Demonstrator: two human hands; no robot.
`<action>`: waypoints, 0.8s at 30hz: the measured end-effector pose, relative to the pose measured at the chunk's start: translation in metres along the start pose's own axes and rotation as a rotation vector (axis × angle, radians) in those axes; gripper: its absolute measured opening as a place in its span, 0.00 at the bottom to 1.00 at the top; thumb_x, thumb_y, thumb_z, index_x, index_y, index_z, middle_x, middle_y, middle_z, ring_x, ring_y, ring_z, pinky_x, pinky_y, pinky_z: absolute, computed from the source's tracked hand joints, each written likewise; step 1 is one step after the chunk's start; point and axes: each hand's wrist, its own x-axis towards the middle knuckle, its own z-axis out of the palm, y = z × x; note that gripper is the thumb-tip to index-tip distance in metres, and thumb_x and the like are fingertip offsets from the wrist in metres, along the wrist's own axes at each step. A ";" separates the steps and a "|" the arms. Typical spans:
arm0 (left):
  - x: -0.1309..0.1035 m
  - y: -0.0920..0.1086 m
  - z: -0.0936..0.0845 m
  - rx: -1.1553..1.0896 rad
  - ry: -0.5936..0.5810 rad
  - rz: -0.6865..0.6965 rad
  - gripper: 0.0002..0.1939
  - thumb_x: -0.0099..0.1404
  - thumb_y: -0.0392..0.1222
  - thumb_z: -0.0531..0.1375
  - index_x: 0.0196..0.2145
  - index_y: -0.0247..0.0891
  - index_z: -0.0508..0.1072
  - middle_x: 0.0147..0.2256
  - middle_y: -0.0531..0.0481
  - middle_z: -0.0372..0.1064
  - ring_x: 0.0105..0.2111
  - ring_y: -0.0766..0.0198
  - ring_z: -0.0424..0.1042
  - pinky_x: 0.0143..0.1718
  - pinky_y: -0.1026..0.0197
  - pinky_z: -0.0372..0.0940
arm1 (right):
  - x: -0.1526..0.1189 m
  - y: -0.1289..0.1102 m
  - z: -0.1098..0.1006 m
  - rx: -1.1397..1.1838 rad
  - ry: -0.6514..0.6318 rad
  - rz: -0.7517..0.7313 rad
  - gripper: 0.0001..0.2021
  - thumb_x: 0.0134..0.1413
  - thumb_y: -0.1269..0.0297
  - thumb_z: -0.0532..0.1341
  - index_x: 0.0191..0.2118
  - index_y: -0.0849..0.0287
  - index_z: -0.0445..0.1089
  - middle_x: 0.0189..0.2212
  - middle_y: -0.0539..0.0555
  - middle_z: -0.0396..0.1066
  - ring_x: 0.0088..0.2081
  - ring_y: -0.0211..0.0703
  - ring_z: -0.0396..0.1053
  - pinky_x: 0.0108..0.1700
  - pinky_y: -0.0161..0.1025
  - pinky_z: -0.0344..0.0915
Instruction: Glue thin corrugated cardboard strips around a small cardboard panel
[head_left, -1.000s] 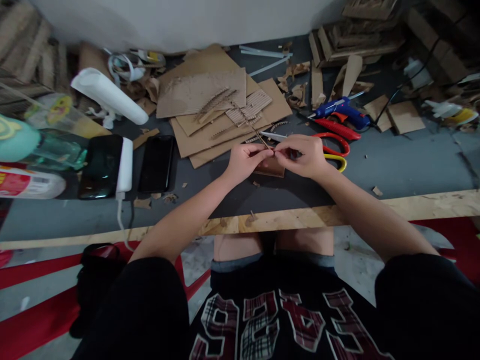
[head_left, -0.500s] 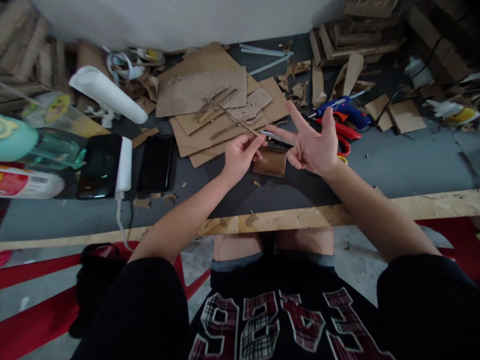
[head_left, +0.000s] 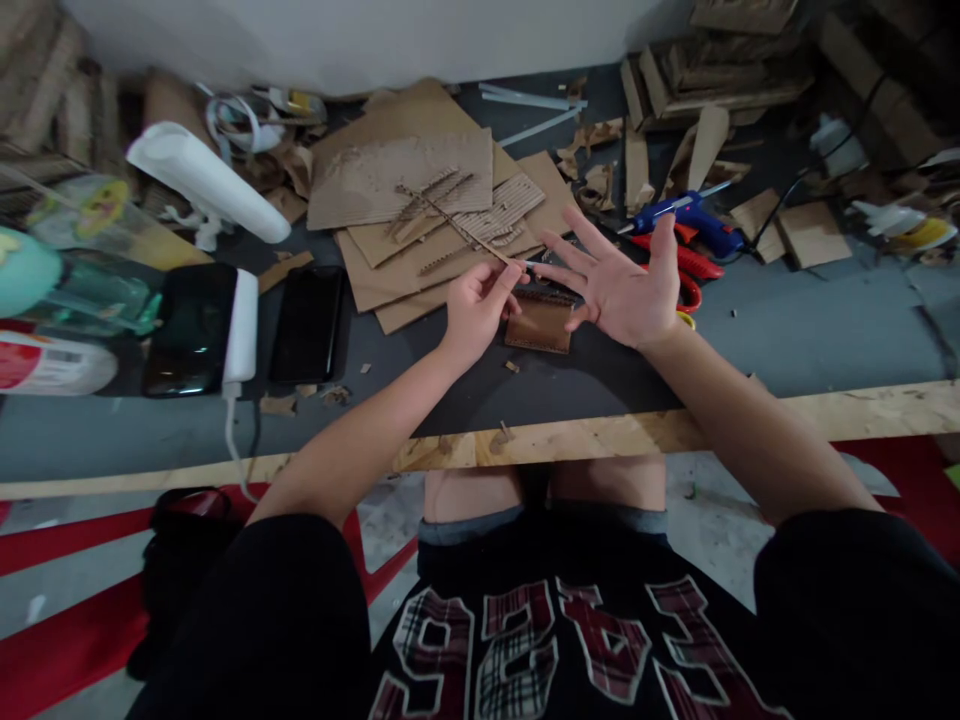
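Note:
Between thumb and fingers, my left hand (head_left: pixel 480 305) pinches one end of a thin cardboard strip (head_left: pixel 457 222), which slants up and left over the stacked cardboard sheets (head_left: pixel 409 170). My right hand (head_left: pixel 622 285) is spread, palm up, with nothing in it. Below and between the two hands lies a small brown cardboard piece (head_left: pixel 541 325) with corrugated edges. Red-handled scissors (head_left: pixel 688 290) rest partly hidden behind my right hand, and a blue glue gun (head_left: pixel 694 218) lies just beyond it.
Clear glue sticks (head_left: pixel 529 98) lie at the back. To the left are a black phone (head_left: pixel 307 325), a white power adapter with a cable (head_left: pixel 241 325), a white roll (head_left: pixel 210 182) and bottles. Cardboard blocks (head_left: pixel 712 75) are stacked at the back right, near a glue bottle (head_left: pixel 904 225).
My right hand's fingers have opened from a partly folded pose to a full spread. My left hand keeps its pinch on the strip, and the view has shifted slightly.

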 end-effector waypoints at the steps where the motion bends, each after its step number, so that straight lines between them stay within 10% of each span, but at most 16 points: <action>1: 0.000 0.001 0.000 -0.004 0.002 -0.007 0.32 0.54 0.69 0.63 0.38 0.35 0.76 0.34 0.48 0.78 0.18 0.77 0.68 0.17 0.71 0.58 | 0.001 0.000 0.001 -0.037 0.035 -0.017 0.43 0.58 0.30 0.26 0.70 0.46 0.46 0.67 0.59 0.56 0.58 0.47 0.69 0.35 0.37 0.75; 9: -0.002 0.002 0.001 -0.047 -0.010 -0.014 0.30 0.54 0.67 0.66 0.37 0.34 0.76 0.32 0.49 0.78 0.17 0.77 0.67 0.17 0.71 0.58 | 0.003 -0.006 0.002 0.106 0.092 0.037 0.37 0.62 0.33 0.31 0.64 0.47 0.55 0.62 0.56 0.63 0.64 0.44 0.62 0.55 0.48 0.69; 13: -0.001 0.001 0.001 -0.041 -0.023 -0.005 0.29 0.55 0.66 0.65 0.37 0.35 0.76 0.32 0.49 0.78 0.17 0.76 0.67 0.17 0.71 0.58 | 0.004 0.006 0.003 0.271 0.171 0.027 0.32 0.56 0.27 0.44 0.35 0.54 0.63 0.32 0.53 0.71 0.32 0.40 0.72 0.32 0.39 0.71; 16: -0.001 0.000 0.000 -0.006 -0.038 -0.010 0.28 0.58 0.66 0.63 0.37 0.35 0.75 0.32 0.49 0.77 0.18 0.76 0.68 0.17 0.71 0.58 | 0.005 0.018 0.004 0.195 0.331 -0.035 0.32 0.51 0.42 0.66 0.24 0.53 0.42 0.15 0.40 0.45 0.15 0.28 0.45 0.15 0.31 0.48; 21: -0.003 0.002 0.000 0.014 -0.090 -0.008 0.29 0.58 0.66 0.63 0.39 0.35 0.76 0.34 0.47 0.78 0.18 0.76 0.68 0.18 0.71 0.59 | 0.002 0.022 0.005 -0.009 0.357 -0.111 0.15 0.56 0.49 0.64 0.35 0.52 0.61 0.14 0.36 0.42 0.14 0.27 0.40 0.14 0.31 0.46; 24: -0.004 0.004 0.001 0.031 -0.118 -0.018 0.30 0.57 0.67 0.64 0.38 0.34 0.76 0.33 0.47 0.79 0.18 0.77 0.68 0.19 0.72 0.60 | -0.001 0.017 0.006 -0.117 0.238 -0.109 0.31 0.57 0.53 0.62 0.64 0.51 0.54 0.13 0.34 0.46 0.13 0.29 0.42 0.15 0.31 0.49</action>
